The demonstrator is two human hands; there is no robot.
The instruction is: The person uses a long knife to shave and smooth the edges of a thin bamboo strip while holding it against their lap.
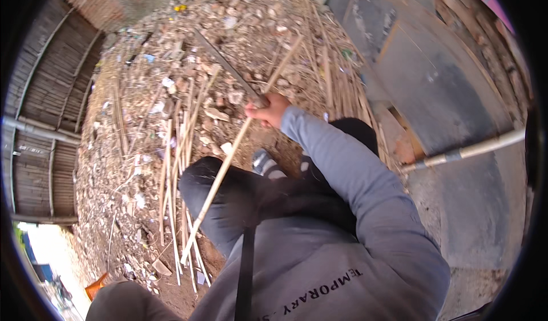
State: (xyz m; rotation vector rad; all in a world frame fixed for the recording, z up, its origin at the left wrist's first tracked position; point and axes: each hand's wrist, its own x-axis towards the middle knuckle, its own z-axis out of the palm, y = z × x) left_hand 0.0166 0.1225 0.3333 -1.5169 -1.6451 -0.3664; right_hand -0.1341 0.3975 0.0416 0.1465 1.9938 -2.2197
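Observation:
My right hand (272,110) is closed in front of my knees, its fingers wrapped round the handle end of a long dark-bladed knife (228,68). The blade points away to the far left. A pale bamboo strip (220,175) passes at the same hand, crossing the knife there. Its near end reaches down past my left knee and its far end slants up to the right. The thumb and fingertips rest against the strip. My left hand is out of view.
Several split bamboo strips (169,189) lie left of my knees, and more (348,87) lie at the right. Rubble and litter (137,127) cover the ground. Dark flat panels (451,92) and a pale pole (468,151) lie right; a slatted bamboo wall (45,104) stands left.

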